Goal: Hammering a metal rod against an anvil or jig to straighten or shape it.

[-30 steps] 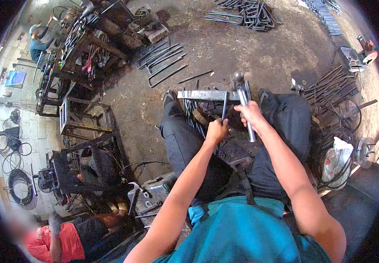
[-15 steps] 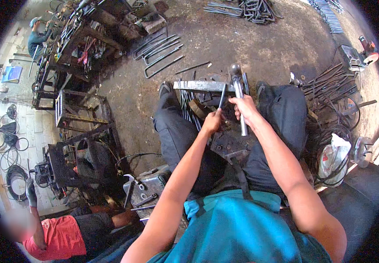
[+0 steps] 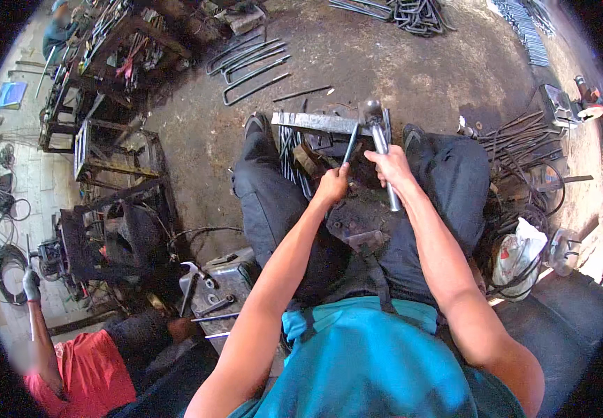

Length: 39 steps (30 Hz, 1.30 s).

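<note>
My left hand [image 3: 333, 184] is closed round a thin metal rod [image 3: 351, 144], which slants up to the right end of a flat steel bar [image 3: 313, 122]. That bar lies crosswise between my feet. In my right hand [image 3: 392, 167] is a ball-peen hammer [image 3: 379, 136], gripped partway along its metal handle. The hammer's head is up beside the bar's right end, close to the rod's tip; whether it touches either one I cannot tell. Below the bar, a bundle of rods [image 3: 292, 157] stands between my legs, next to a brown block [image 3: 306, 160].
Bent U-shaped rods [image 3: 256, 73] lie on the floor ahead, with a heap of bent rods [image 3: 420, 14] beyond. Loose rods [image 3: 517, 139] are piled at right. A claw hammer [image 3: 191, 272] and spanners rest on a metal box [image 3: 235, 272] at left, near a person in red [image 3: 96, 366].
The view has shifted slightly, so the surroundings sit a little differently. Both hands keep their hold, and the hammer stays near the rod's tip. The gloved hand of the person in red has moved slightly.
</note>
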{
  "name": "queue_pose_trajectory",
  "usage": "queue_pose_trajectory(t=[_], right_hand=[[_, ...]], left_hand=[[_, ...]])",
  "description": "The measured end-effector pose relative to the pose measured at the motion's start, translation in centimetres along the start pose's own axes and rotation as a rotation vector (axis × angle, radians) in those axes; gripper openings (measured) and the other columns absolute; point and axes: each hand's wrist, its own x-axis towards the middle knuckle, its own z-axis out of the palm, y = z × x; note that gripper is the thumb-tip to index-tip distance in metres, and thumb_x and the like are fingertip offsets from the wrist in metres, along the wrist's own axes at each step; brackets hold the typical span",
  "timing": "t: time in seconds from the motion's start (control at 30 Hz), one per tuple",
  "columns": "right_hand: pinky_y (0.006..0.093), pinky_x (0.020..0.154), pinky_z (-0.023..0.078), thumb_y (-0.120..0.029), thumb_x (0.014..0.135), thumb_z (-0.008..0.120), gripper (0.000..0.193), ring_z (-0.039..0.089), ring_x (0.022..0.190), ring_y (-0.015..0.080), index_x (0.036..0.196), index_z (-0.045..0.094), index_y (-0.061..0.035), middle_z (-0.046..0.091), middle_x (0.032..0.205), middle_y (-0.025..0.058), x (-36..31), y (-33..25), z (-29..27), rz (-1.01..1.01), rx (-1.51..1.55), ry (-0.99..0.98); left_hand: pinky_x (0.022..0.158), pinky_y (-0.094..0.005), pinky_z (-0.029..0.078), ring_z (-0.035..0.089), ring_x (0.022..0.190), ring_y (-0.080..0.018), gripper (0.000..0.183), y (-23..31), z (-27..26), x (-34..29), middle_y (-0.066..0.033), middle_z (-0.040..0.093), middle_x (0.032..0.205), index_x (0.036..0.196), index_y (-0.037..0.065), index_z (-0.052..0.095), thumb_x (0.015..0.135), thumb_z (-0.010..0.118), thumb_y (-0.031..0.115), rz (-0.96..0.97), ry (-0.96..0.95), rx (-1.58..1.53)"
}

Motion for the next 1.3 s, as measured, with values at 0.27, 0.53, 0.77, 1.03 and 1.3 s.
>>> queue_pose_trajectory(t=[0.27,0.53,0.77,1.03,1.3], right_hand=[[0.0254,0.033,0.033,-0.013,0.083,0.069,0.022,0.042,0.036,0.0079,0.074,0.049,-0.0080,0.043,0.050,-0.0025,-2.4,-4.2,0.2,-0.277,0.379,-0.186],[0.0288,0.034,0.035,-0.011,0.078,0.071,0.022,0.045,0.036,0.0113,0.067,0.053,-0.0080,0.050,0.050,0.0002,0.4,-1.7,1.5,-0.151,0.133,-0.037],[0.0314,0.033,0.034,-0.012,0.079,0.068,0.024,0.043,0.034,0.0129,0.064,0.049,-0.0061,0.045,0.047,0.0009,1.1,1.8,0.7,0.038,0.083,0.011],[0.0286,0.033,0.034,-0.010,0.080,0.066,0.022,0.041,0.034,0.0110,0.069,0.048,-0.0072,0.043,0.048,-0.0004,-1.0,-3.1,1.3,-0.079,0.237,-0.005],[0.0246,0.038,0.033,0.000,0.079,0.064,0.017,0.041,0.038,0.0090,0.076,0.048,-0.0068,0.046,0.055,-0.0009,-5.4,-13.4,0.2,-0.659,0.295,-0.180]], left_hand=[[0.088,-0.0488,0.045,0.057,0.105,-0.0473,0.060,1.1,-0.7,-0.9,-0.0336,0.062,0.099,0.099,-0.005,0.065,0.098,0.038,0.048,-0.031,-0.024,0.000],[0.092,-0.0506,0.044,0.056,0.105,-0.0485,0.059,1.1,-0.9,-0.7,-0.0348,0.060,0.101,0.099,-0.006,0.065,0.097,0.038,0.046,-0.026,-0.028,-0.035],[0.093,-0.0507,0.043,0.056,0.105,-0.0490,0.061,0.1,0.0,0.1,-0.0358,0.060,0.101,0.098,-0.009,0.065,0.098,0.037,0.046,-0.032,-0.028,-0.090],[0.080,-0.0480,0.047,0.063,0.091,-0.0451,0.062,0.4,-0.2,0.0,-0.0312,0.064,0.088,0.093,-0.009,0.064,0.096,0.042,0.049,-0.037,0.007,-0.099],[0.084,-0.0552,0.045,0.057,0.093,-0.0516,0.057,2.0,-0.1,-1.3,-0.0357,0.060,0.089,0.089,-0.008,0.064,0.098,0.038,0.041,0.057,0.128,0.035]])
